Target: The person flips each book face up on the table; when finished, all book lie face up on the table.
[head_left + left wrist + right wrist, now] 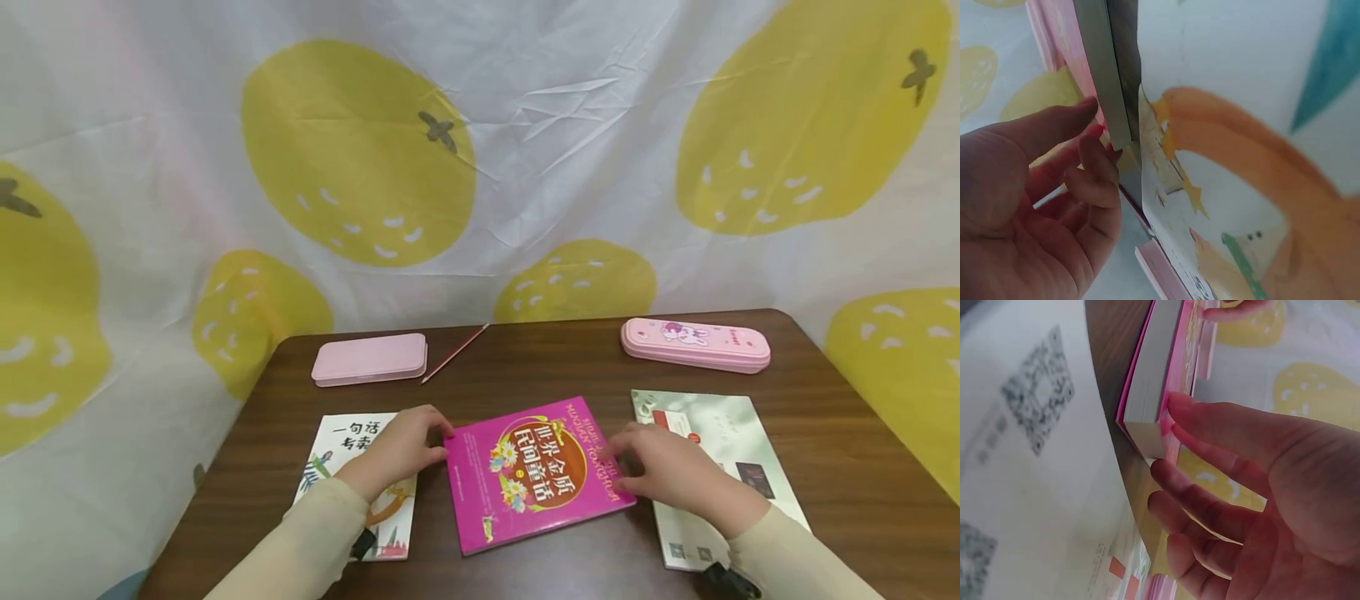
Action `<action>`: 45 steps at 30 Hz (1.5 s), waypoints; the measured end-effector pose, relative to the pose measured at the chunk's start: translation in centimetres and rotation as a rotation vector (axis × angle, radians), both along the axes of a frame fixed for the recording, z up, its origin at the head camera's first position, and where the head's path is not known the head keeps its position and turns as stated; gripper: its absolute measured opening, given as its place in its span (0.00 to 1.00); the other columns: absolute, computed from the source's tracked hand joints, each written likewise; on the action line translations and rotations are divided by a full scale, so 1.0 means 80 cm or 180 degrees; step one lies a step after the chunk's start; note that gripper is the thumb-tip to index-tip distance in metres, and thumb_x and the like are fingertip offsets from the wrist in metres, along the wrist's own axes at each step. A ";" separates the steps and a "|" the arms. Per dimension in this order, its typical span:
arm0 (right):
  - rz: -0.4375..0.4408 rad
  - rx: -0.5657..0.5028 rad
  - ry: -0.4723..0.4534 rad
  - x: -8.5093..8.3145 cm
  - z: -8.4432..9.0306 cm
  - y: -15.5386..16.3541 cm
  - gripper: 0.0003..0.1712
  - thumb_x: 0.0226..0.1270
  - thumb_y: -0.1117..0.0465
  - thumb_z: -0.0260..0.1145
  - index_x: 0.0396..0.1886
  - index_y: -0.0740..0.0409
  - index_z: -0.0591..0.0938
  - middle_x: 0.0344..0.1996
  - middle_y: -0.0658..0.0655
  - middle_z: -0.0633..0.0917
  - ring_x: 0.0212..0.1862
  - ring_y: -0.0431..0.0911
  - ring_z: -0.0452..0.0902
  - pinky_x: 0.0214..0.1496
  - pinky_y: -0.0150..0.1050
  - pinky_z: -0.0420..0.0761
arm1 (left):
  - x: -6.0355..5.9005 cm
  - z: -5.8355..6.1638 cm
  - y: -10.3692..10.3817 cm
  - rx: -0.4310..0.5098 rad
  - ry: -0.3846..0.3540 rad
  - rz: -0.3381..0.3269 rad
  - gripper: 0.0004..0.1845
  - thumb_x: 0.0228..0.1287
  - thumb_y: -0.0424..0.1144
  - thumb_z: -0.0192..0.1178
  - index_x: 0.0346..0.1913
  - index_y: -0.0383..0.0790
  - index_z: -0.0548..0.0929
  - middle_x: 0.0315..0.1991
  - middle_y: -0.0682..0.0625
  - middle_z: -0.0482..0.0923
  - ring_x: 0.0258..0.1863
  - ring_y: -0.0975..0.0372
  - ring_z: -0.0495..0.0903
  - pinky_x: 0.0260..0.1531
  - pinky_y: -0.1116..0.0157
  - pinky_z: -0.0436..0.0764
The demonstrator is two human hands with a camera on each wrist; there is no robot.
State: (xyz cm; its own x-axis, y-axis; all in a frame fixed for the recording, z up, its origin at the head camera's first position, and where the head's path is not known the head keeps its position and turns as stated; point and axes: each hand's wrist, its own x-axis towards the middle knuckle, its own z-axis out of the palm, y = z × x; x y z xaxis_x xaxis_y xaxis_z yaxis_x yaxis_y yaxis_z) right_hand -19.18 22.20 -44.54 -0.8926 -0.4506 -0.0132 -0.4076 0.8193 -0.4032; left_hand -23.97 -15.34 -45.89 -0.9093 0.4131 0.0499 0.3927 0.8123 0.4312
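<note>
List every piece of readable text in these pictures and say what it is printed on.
"世界金质民间童话": magenta book, in large characters.
"一句话": white book on the left; its lower characters are partly hidden.
Latin line on the magenta book's edge: too small.
Pink pencil case label: too small.
QR codes on the right booklet: blurred.

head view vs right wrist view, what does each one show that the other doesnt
Only the head view shows the whole table: two pink pencil cases, a pencil, the white book under the left hand, and the magenta book's cover. Only the right wrist view shows the magenta book's page edge from the side, with the right hand's fingertips against its corner, and blurred square codes on the pale booklet. Both show the magenta book, the right hand and the lemon-print cloth.
</note>
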 end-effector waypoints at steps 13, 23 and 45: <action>-0.0025 -0.0007 -0.0155 0.011 0.002 -0.001 0.30 0.41 0.52 0.88 0.48 0.50 0.88 0.38 0.44 0.83 0.35 0.38 0.72 0.38 0.38 0.76 | -0.004 0.001 0.002 0.0004 -0.0194 0.0127 0.11 0.56 0.37 0.77 0.42 0.41 0.90 0.45 0.48 0.86 0.51 0.53 0.84 0.59 0.53 0.81; 0.0091 -0.0134 -0.0116 -0.003 0.003 0.002 0.27 0.44 0.61 0.86 0.48 0.54 0.89 0.40 0.47 0.87 0.37 0.39 0.76 0.39 0.38 0.79 | 0.008 0.008 0.000 -0.0042 -0.0516 -0.0025 0.14 0.57 0.36 0.76 0.47 0.44 0.88 0.41 0.51 0.83 0.46 0.57 0.81 0.56 0.52 0.80; 0.0028 -0.0321 -0.0249 -0.044 0.002 0.001 0.19 0.56 0.64 0.80 0.48 0.54 0.88 0.34 0.47 0.87 0.37 0.43 0.77 0.40 0.40 0.79 | 0.059 0.016 -0.003 -0.0076 -0.0582 -0.0151 0.08 0.57 0.33 0.73 0.39 0.45 0.88 0.24 0.59 0.77 0.24 0.67 0.73 0.27 0.67 0.73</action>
